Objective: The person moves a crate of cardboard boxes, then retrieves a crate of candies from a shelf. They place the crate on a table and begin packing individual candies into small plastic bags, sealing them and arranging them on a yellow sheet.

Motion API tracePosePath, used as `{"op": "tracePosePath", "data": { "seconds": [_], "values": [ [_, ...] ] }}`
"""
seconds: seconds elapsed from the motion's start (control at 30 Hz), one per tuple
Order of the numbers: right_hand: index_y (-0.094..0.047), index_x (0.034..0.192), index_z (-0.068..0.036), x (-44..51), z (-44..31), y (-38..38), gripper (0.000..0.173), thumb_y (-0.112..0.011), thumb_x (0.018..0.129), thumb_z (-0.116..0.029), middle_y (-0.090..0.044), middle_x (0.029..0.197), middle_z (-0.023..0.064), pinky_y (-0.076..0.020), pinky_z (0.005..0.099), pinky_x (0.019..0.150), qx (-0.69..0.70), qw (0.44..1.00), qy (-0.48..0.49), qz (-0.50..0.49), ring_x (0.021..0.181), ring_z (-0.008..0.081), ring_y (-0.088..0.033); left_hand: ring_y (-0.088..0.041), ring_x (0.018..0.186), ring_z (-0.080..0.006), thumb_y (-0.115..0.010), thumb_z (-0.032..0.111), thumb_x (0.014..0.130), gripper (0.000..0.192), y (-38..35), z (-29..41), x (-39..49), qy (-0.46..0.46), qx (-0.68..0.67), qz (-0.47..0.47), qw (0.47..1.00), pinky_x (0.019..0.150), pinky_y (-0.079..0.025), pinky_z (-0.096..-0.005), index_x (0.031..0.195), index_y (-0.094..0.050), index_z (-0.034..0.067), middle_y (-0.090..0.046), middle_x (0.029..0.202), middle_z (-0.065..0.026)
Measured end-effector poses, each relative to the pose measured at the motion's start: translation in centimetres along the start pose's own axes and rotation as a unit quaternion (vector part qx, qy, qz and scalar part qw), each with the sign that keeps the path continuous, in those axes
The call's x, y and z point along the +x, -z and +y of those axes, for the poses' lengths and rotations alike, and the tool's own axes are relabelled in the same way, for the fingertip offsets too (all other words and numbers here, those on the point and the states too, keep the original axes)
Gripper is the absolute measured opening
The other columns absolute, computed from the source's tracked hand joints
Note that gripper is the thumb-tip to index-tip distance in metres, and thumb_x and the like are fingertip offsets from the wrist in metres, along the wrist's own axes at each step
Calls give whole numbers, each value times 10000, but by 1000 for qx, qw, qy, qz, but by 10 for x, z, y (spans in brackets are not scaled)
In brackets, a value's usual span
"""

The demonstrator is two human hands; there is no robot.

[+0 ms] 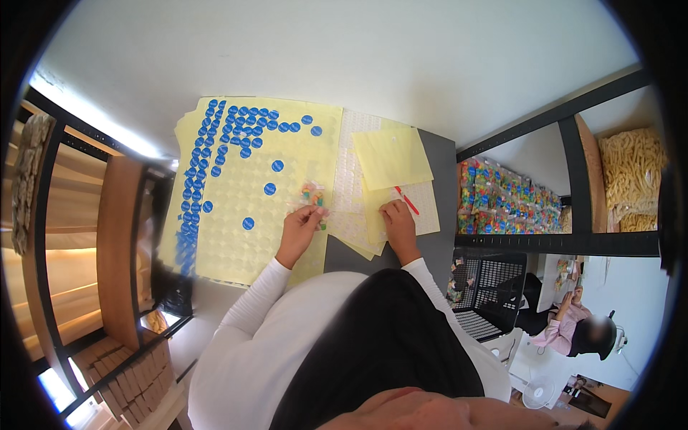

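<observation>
My left hand (301, 230) has its thumb and fingertips pinched together at a small clear bag (313, 192) of colourful pieces. The hand covers part of this bag, which lies over the right side of a large yellow backing sheet (231, 215). Round blue stickers (270, 188) dot that sheet, densest at its upper left. Over to the right, my right hand (400, 226) rests with curled fingers at a yellow paper sheet (374, 215). Whatever may be between those fingers is too small to make out. Just beyond them lies a red pen (408, 201).
Sheets of small pale labels (346, 161) and a loose yellow sheet (392, 156) overlap on the dark tabletop (441, 161). Right of it, a shelf holds many filled bags (500, 196). Below stands a black plastic crate (486, 293). Another person (570, 328) sits farther off.
</observation>
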State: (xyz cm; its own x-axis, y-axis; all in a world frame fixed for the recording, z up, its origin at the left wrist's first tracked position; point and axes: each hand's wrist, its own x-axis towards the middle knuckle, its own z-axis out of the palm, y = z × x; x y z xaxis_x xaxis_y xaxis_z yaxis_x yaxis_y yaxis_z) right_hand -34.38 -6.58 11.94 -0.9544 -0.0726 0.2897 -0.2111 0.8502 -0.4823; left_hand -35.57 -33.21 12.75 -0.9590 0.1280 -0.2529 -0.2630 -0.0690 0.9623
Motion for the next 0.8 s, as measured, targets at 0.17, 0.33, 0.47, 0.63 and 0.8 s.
{"op": "tracePosePath", "data": {
  "seconds": [0.17, 0.33, 0.47, 0.63, 0.8],
  "values": [
    [-648, 862, -41, -4, 0, 1, 39, -639, 838, -71, -589, 885, 88, -482, 378, 749, -12, 1000, 3, -22, 866, 279, -584, -584, 759, -64, -582, 228, 975, 260, 5, -1, 0, 16, 26, -14, 999, 695, -477, -233, 999, -710, 4, -702, 919, -19],
    [-680, 877, -54, -5, -6, 5, 78, -637, 815, -71, -608, 898, 74, -485, 378, 738, -95, 992, 21, -76, 872, 267, -588, -579, 749, -62, -579, 231, 978, 262, 4, -3, 1, 21, 2, -10, 1000, 696, -479, -233, 1002, -710, 6, -701, 924, -19],
    [-691, 904, -46, -10, -15, 11, 103, -632, 822, -68, -615, 907, 71, -487, 384, 740, -134, 988, 62, -46, 866, 268, -589, -575, 745, -61, -578, 228, 979, 257, 2, -1, -1, 19, 12, -13, 1000, 698, -481, -234, 1006, -710, 10, -695, 912, -13],
    [-685, 903, -46, -11, -15, 11, 89, -659, 823, -74, -622, 931, 74, -486, 378, 770, -19, 999, -31, -22, 893, 270, -594, -570, 734, -63, -578, 228, 978, 256, 3, -1, -2, 10, 21, -15, 1000, 691, -478, -234, 1006, -710, 11, -689, 893, -11],
    [-670, 866, -69, -15, -12, 7, 55, -677, 813, -83, -626, 931, 63, -495, 368, 756, -14, 999, -39, 6, 900, 264, -599, -563, 718, -66, -578, 226, 978, 257, 6, -2, -2, 5, 20, -13, 1000, 680, -471, -234, 996, -708, 4, -689, 887, -14]
  ]
}}
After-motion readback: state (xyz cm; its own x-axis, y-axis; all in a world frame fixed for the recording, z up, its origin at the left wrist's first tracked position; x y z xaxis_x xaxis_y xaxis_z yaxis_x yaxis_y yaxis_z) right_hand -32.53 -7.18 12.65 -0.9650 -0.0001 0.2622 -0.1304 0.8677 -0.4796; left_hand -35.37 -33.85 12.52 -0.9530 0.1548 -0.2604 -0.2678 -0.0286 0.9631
